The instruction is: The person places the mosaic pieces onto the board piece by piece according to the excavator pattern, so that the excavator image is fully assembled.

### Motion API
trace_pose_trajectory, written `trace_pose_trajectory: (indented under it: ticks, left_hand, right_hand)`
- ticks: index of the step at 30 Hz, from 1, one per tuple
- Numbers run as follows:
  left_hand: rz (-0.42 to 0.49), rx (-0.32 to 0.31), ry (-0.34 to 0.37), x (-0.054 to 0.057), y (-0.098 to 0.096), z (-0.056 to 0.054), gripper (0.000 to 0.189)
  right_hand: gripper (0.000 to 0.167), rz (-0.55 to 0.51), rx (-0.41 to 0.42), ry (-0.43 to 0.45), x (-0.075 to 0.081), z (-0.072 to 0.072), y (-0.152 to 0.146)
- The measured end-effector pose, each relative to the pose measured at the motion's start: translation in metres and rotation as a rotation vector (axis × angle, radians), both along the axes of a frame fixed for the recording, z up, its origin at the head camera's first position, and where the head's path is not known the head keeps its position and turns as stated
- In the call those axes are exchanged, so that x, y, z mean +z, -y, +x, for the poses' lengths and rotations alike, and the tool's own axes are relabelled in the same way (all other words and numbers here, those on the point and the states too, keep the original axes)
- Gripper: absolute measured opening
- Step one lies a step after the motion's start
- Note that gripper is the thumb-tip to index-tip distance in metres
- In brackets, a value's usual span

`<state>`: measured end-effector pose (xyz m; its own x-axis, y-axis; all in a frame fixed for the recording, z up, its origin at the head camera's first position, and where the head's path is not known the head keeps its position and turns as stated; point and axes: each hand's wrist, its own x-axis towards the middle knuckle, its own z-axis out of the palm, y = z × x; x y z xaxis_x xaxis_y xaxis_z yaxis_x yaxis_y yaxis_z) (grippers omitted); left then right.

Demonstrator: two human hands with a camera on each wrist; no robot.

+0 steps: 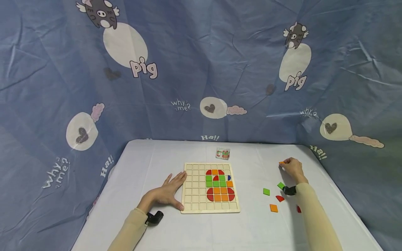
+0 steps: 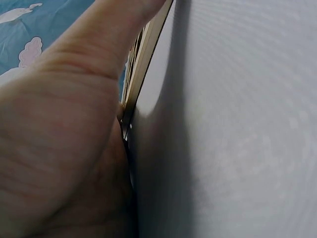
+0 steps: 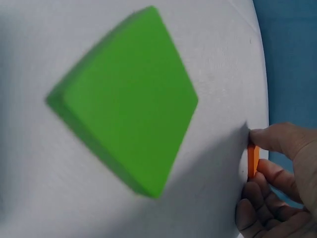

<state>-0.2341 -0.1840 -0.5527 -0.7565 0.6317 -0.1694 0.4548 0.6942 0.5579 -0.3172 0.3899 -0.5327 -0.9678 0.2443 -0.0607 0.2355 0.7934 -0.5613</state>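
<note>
On the right of the tabletop [image 1: 251, 226], the right hand [image 1: 292, 168] pinches an orange tile [image 3: 253, 159], plainest in the right wrist view. The left hand [image 1: 165, 191], grip relaxed, touches the wooden grid board's left edge; only the head view shows the board [image 1: 195, 195] bearing colored tiles [image 1: 216, 184].

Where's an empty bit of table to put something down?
The white table is bare between the pale wooden grid board and the loose green square tile nearest it, and on the board's near side. It's crowded near the cream right sleeve, by an orange square tile and a red curved tile, and where the left hand touches the board.
</note>
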Motion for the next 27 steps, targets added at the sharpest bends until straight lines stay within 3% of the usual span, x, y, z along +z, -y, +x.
trace_pose_trajectory:
  ticks: [8,12,21,27]
  left_hand:
    - [0.009,0.007,0.014,0.001,0.0,0.001,0.135]
    - [0.009,0.002,0.01,0.003,0.0,0.002,0.135]
    - [-0.007,0.002,-0.003,0.004,-0.001,0.003,0.135]
    - [-0.012,0.003,-0.004,0.004,-0.001,0.003,0.134]
  right_hand:
    - [0.033,0.005,0.047,0.053,0.004,0.002,0.014]
    - [0.035,0.009,0.128,0.005,0.006,0.004,0.037]
    - [0.03,-0.017,0.359,-0.166,0.01,0.011,0.126]
    - [0.023,-0.056,0.553,-0.146,0.015,0.02,0.199]
